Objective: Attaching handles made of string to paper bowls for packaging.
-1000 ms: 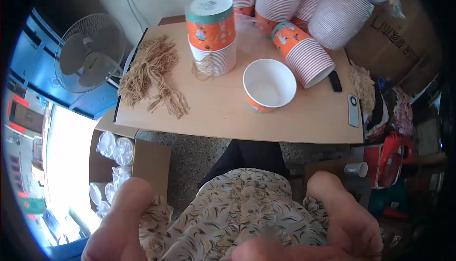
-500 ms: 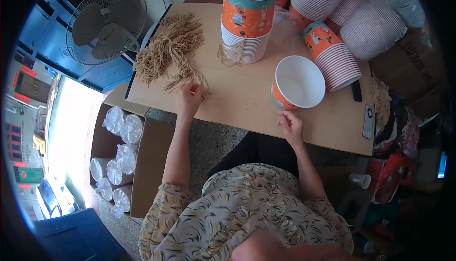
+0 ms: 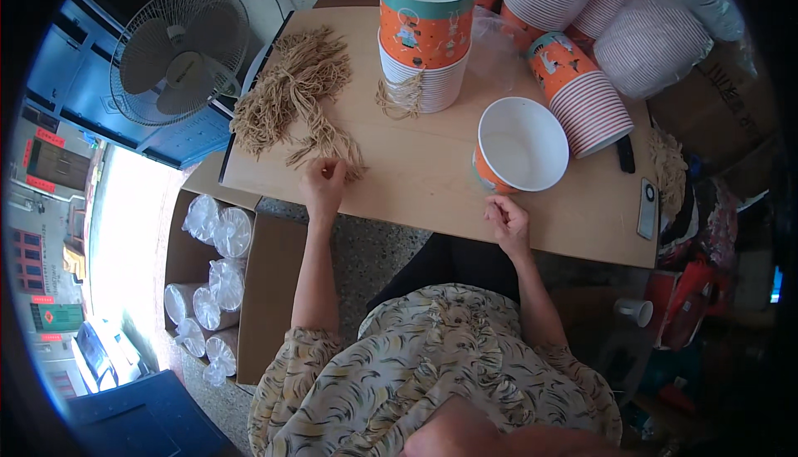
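Note:
My left hand is at the table's front edge, thumb and fingers pinched beside the loose ends of a pile of tan twisted paper cords. Whether a cord is between those fingertips is too small to tell. Just below a white-lined orange paper bucket, tipped toward me, my right hand has its fingers curled closed; what they hold, if anything, is hidden. Behind, an upside-down stack of orange and white paper buckets stands with several cords hanging on its side.
Another bucket stack lies at the right, near a dark object and a phone-like device. Bagged bucket stacks crowd the back right. A fan is at the left; a carton with plastic-wrapped stacks stands below.
The view has shifted slightly. My left hand stays pinched by the cord ends, a little lower, and my right hand keeps its place by the bucket.

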Motion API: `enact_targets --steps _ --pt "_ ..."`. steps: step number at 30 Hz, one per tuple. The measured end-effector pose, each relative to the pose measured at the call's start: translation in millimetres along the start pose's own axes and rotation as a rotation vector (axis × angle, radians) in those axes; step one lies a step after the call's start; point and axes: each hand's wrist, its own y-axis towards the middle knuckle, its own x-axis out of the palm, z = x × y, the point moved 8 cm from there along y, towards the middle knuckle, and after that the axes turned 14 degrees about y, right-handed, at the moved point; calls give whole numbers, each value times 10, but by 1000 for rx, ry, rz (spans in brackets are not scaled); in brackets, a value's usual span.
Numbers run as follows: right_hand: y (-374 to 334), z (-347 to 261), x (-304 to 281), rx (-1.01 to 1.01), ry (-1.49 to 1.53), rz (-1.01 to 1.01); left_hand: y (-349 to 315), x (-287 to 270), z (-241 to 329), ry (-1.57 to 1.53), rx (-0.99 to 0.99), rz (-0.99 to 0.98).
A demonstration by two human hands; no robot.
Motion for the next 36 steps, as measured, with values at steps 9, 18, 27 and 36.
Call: enact_targets --steps 9,18,27,36 --pt "-3 -1128 475 -245 -36 -211 -1561 347 1303 -266 176 -708" --pt "-311 -1307 511 89 78 -418 -1759 128 2245 -327 446 -903" --pt "-550 -1213 126 305 79 -384 -1809 447 2262 -436 354 -1094" --pt "-579 -1129 149 327 311 -278 -1755 623 2189 -362 164 -1153"
